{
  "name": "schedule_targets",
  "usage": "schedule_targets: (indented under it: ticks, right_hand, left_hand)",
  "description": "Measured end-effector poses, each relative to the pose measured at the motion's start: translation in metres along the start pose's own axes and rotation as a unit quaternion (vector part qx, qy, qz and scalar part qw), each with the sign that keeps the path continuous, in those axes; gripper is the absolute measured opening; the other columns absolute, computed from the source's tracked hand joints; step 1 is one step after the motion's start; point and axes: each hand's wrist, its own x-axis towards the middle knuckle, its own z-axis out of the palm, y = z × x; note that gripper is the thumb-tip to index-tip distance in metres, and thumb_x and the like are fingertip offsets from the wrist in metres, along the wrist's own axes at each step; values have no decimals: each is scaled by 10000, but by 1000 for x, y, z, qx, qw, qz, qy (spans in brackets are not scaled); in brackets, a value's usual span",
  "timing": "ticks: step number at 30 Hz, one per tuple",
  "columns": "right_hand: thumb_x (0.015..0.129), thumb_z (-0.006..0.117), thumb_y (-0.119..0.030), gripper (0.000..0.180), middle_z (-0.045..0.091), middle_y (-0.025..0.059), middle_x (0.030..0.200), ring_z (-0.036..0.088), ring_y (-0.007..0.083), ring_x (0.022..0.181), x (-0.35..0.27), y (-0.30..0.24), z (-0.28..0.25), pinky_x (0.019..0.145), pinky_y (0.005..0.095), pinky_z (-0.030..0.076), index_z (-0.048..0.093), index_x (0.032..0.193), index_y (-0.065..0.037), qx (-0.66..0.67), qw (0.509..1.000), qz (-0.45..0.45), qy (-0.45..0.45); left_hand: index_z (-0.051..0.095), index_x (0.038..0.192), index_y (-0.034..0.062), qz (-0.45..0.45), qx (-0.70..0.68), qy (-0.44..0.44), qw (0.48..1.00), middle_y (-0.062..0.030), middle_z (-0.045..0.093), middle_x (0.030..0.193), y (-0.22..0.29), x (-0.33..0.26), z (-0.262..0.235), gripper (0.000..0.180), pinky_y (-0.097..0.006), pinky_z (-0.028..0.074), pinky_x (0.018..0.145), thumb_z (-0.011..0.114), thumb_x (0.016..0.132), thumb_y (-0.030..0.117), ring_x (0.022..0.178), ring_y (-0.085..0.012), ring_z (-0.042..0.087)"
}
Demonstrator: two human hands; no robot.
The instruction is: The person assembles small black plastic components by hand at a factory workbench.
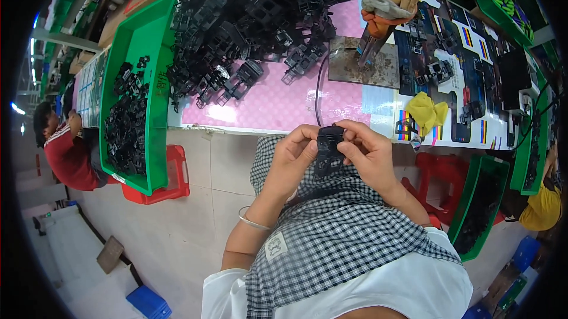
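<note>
Between my two hands, just off the table's front edge and above my lap, is a black plastic part (329,148), like a small moulded frame. My left hand (294,156) grips its left side, thumb lying along the front. On the other side my right hand (370,153) pinches the upper right edge between thumb and fingers. The part's lower end hangs over my checked apron, where its outline is hard to make out. A big heap of similar black plastic frames (248,20) covers the far left of the table.
A green bin (157,150) of black parts stands left, by a red stool (177,171). A wrapped post on a metal plate (343,70), a yellow cloth (426,113) and a cable (319,91) are on the table. Another green bin (503,171) stands right. People sit at both sides.
</note>
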Motion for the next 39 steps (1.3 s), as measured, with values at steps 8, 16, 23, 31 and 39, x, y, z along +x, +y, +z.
schedule_targets:
  ticks: [8, 16, 23, 31, 39]
  right_hand:
    - [810, 629, -6, 338, 541, 5, 817, 525, 55, 639, 4, 0, 0, 560, 188, 436, 563, 1142, -17, -13, 999, -29, -6]
    - [797, 622, 35, 346, 524, -2, 804, 511, 50, 629, 1, 1, 4, 547, 178, 427, 562, 1136, 1, 20, 1000, -19, -14]
    - [808, 582, 66, 324, 497, 8, 862, 503, 52, 653, 3, 4, 7, 534, 172, 443, 565, 1125, 3, 47, 999, 2, 7]
    - [818, 562, 52, 322, 492, 12, 862, 502, 69, 660, 8, 8, -3, 494, 185, 448, 546, 1138, 20, 33, 998, 21, 49]
    - [831, 535, 36, 318, 496, 14, 828, 495, 64, 562, 12, 4, -3, 447, 172, 421, 520, 1149, 39, 36, 998, 6, 49]
  left_hand:
    - [575, 990, -12, 13, 52, 12, 999, -20, 553, 1006, 7, 3, -1, 122, -190, 413, 751, 539, 901, 63, 878, -67, 510]
    - [569, 948, -15, 17, 35, 33, 999, -30, 550, 1018, 11, -2, 5, 81, -205, 421, 776, 531, 890, 27, 880, -75, 512]
    - [562, 1002, -18, 27, 49, 16, 998, -14, 558, 993, 6, -2, -3, 136, -210, 423, 788, 537, 904, 73, 882, -61, 506]
    - [517, 1147, 15, 260, 374, 295, 840, -124, 534, 1121, 43, -11, -72, 396, -325, 445, 883, 652, 776, 36, 1044, -229, 537]
    - [532, 1059, 53, 145, 736, 509, 422, -112, 509, 1054, 120, -96, -221, 531, -396, 388, 848, 774, 588, 102, 1016, -306, 459]
